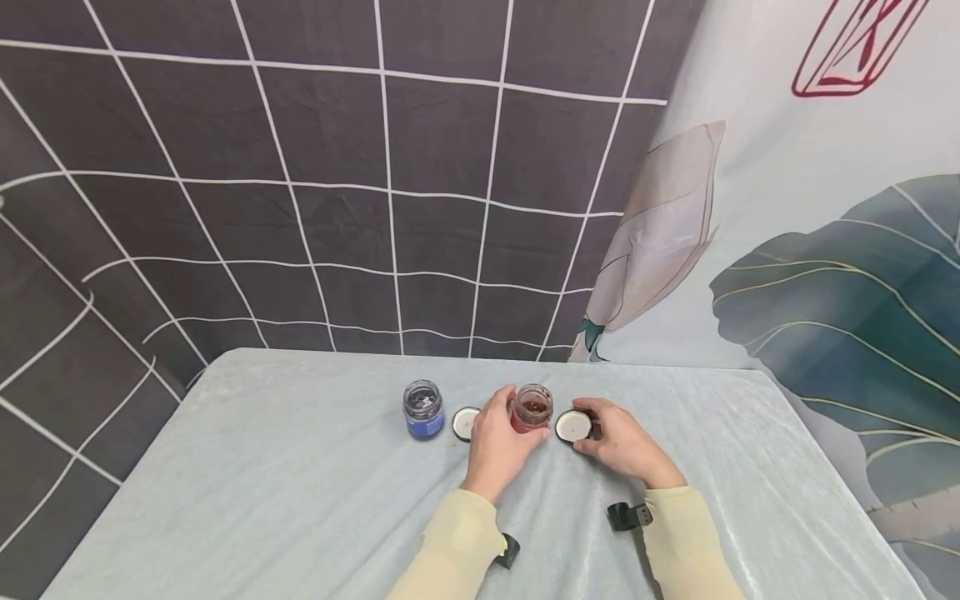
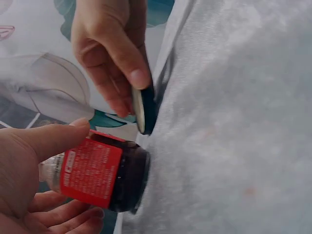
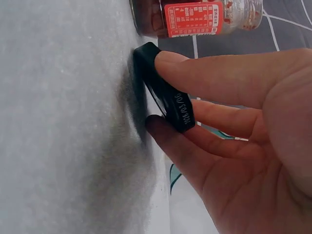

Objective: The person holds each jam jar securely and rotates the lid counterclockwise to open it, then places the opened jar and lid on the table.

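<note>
My left hand (image 1: 497, 450) holds a small open glass jar (image 2: 92, 173) with a red label, thumb on one side and fingers round the other. The jar stands upright on the table, with dark red contents showing through its mouth. Just right of it, my right hand (image 1: 622, 442) pinches a black lid (image 3: 168, 95) by its edge between thumb and fingers. The lid's white inner face is turned up in the head view, and it is tilted close over the cloth in the right wrist view.
To the left stands an open glass jar (image 1: 423, 410) with a blue label. Between the two jars lies another lid (image 1: 464, 423), white face up, partly behind my left hand. A pale cloth (image 1: 285, 467) covers the table, with a dark gridded backdrop (image 1: 322, 225) behind.
</note>
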A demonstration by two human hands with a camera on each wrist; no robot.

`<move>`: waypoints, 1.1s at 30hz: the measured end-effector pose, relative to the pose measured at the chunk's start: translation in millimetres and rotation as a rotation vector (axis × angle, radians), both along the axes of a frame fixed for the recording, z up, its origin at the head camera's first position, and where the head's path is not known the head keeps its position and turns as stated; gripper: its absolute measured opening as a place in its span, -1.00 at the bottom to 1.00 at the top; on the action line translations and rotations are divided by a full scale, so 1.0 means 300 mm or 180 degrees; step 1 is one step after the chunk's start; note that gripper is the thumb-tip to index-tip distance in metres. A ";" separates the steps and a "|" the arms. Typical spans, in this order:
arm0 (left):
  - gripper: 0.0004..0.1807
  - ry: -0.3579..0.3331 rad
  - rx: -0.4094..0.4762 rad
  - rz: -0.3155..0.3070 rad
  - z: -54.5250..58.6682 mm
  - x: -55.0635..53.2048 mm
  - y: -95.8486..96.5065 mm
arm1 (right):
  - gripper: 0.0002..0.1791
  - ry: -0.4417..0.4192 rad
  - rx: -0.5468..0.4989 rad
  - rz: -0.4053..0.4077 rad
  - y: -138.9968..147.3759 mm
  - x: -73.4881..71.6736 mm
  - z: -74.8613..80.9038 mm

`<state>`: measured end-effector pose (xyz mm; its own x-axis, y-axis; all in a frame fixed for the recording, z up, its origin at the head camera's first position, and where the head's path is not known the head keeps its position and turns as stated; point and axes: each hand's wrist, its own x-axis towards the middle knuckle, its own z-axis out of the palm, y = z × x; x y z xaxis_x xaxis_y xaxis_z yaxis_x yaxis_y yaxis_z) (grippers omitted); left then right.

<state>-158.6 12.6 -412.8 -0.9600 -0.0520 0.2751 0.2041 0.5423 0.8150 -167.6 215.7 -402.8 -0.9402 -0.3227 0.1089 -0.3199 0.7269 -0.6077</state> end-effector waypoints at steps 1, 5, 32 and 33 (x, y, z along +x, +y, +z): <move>-0.14 -0.0009 0.0001 -0.0014 0.006 0.001 -0.002 | -0.37 -0.0003 0.0030 0.0003 -0.001 0.002 0.001; -0.12 -0.0054 0.0000 -0.0056 0.024 0.007 -0.012 | -0.37 0.0082 0.0183 0.0022 0.000 0.004 0.002; -0.32 0.0812 0.0101 -0.0090 0.210 0.023 -0.188 | -0.32 0.0458 0.0340 0.0009 -0.019 0.023 0.045; -0.32 0.0877 0.0079 -0.0093 0.214 0.021 -0.198 | -0.30 0.0522 0.0315 -0.0040 -0.022 0.025 0.053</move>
